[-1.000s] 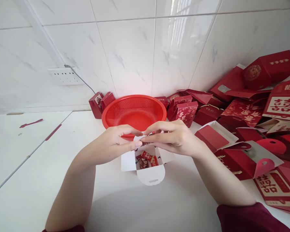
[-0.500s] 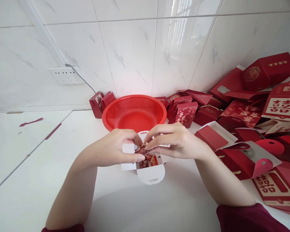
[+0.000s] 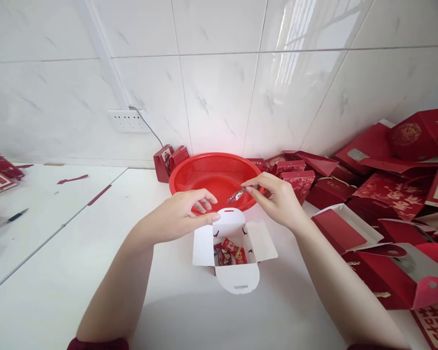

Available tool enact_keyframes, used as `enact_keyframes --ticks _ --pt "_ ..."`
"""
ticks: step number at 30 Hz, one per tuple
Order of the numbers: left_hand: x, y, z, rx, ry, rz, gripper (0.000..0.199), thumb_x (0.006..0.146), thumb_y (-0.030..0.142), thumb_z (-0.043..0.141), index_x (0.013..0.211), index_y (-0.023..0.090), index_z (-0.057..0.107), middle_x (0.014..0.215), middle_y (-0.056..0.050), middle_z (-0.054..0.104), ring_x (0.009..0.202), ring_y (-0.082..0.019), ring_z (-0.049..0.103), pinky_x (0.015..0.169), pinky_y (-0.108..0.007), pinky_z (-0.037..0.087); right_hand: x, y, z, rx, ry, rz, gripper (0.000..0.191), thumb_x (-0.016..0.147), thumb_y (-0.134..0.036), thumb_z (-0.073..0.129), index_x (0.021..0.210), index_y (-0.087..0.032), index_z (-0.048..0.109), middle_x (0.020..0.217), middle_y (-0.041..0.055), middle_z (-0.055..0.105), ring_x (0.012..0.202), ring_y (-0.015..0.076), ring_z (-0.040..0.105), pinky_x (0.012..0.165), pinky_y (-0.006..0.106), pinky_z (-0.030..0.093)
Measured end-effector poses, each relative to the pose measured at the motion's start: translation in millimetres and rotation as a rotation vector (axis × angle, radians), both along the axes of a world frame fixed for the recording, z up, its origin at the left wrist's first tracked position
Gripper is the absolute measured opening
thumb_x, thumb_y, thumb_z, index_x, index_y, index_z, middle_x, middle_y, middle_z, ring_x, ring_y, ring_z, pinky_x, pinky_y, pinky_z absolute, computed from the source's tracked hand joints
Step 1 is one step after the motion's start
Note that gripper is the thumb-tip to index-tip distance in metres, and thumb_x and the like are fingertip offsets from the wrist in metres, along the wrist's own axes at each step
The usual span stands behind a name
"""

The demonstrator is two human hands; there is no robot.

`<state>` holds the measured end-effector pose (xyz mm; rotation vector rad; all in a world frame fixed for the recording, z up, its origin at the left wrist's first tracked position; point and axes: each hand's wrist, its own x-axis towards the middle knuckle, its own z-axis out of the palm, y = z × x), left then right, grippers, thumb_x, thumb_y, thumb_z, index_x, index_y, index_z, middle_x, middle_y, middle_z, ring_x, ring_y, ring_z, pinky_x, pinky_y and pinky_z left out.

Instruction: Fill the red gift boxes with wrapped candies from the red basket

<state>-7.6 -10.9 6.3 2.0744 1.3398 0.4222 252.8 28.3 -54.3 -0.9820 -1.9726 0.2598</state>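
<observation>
Pinching a small wrapped piece (image 3: 236,194) between thumb and fingertips, the right hand (image 3: 279,198) shows in the head view above the near rim of the red basket (image 3: 208,167). Silver and brown with pale lettering, the piece slants down to the left from the narrow grip. The left hand (image 3: 186,213) has its fingers loosely curled, a gap between them and the thumb; the thumb tip overlaps the raised back flap of the white-lined box (image 3: 238,282), though whether it touches cannot be told. That box sits on the tabletop (image 3: 190,311) in front of the basket, flaps spread, with red and brown wrapped sweets (image 3: 229,252) inside. Two small red boxes (image 3: 163,165) stand beside the basket on the left, and a heap of red boxes (image 3: 392,194) fills the right side by the tiled wall (image 3: 219,102).
</observation>
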Motion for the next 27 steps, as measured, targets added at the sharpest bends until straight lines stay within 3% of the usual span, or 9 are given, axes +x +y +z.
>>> enact_keyframes --ticks 3,8,11,15,19,22,24,27 --pt "1.6 -0.6 -0.8 0.003 0.021 -0.004 0.038 0.088 0.059 0.057 0.109 0.029 0.063 0.112 -0.001 0.069 0.105 -0.022 0.064 0.085 -0.034 0.054 4.3 20.8 -16.7 -0.076 -0.080 -0.091 0.018 0.093 -0.019 0.054 0.097 -0.021 0.071 0.099 0.0042 0.070 0.087 0.0176 0.066 0.074 0.030 0.051" --pt "19.4 -6.1 -5.4 0.048 0.069 -0.070 0.039 0.093 0.058 0.048 0.114 0.028 0.061 0.113 -0.002 0.069 0.099 -0.023 0.065 0.078 -0.033 0.052 9.9 35.5 -29.2 -0.186 -0.192 -0.087 0.022 0.091 -0.014 0.052 0.097 -0.020 0.073 0.102 0.0041 0.075 0.096 0.0202 0.069 0.087 0.033 0.051" --pt "30.5 -6.4 -11.4 0.113 0.129 -0.174 0.039 0.092 0.056 0.050 0.113 0.027 0.063 0.116 -0.004 0.068 0.100 -0.025 0.065 0.077 -0.034 0.051 14.4 26.9 -19.1 -0.166 -0.174 -0.097 0.027 0.091 -0.013 0.049 0.103 -0.020 0.073 0.109 0.0038 0.075 0.104 0.0202 0.068 0.093 0.033 0.050" --pt "39.3 -5.9 -27.1 0.179 0.165 -0.203 0.042 0.090 0.056 0.054 0.119 0.028 0.061 0.120 -0.004 0.067 0.103 -0.028 0.064 0.078 -0.036 0.050 22.0 2.9 7.4 -0.097 -0.091 -0.078 0.026 0.092 -0.016 0.049 0.102 -0.019 0.073 0.106 0.0038 0.075 0.100 0.0202 0.069 0.092 0.035 0.051" --pt "38.7 -12.3 -57.0 0.364 0.023 -0.116 0.051 0.091 0.051 0.056 0.135 0.028 0.047 0.133 -0.006 0.059 0.121 -0.029 0.055 0.098 -0.042 0.045 26.2 -19.3 27.5 -0.140 -0.053 0.048 0.023 0.094 -0.020 0.051 0.099 -0.019 0.073 0.101 0.0040 0.075 0.092 0.0193 0.069 0.085 0.033 0.052" --pt "30.2 -21.5 -88.4 0.542 -0.204 -0.043 0.054 0.091 0.044 0.057 0.139 0.025 0.041 0.137 -0.010 0.052 0.129 -0.029 0.047 0.110 -0.047 0.038 19.8 -28.8 29.5 -0.224 -0.102 0.220 0.022 0.094 -0.022 0.053 0.099 -0.018 0.073 0.099 0.0039 0.075 0.091 0.0175 0.068 0.081 0.030 0.052" --pt "23.2 -29.3 -113.2 0.587 -0.343 0.004 0.063 0.088 0.051 0.059 0.140 0.025 0.038 0.143 -0.013 0.043 0.137 -0.032 0.039 0.114 -0.051 0.033 9.5 -33.2 24.7 -0.315 -0.240 0.326 0.022 0.093 -0.017 0.051 0.098 -0.019 0.072 0.093 0.0026 0.074 0.082 0.0151 0.067 0.072 0.027 0.050" --pt "15.4 -42.0 -152.7 0.484 -0.588 0.112 0.079 0.085 0.073 0.043 0.147 0.027 0.027 0.155 -0.015 0.028 0.142 -0.036 0.033 0.114 -0.056 0.033 -11.4 -39.0 9.7 -0.490 -0.586 0.468 0.021 0.084 -0.009 0.057 0.095 -0.020 0.071 0.083 0.0007 0.071 0.066 0.0129 0.062 0.055 0.023 0.043"
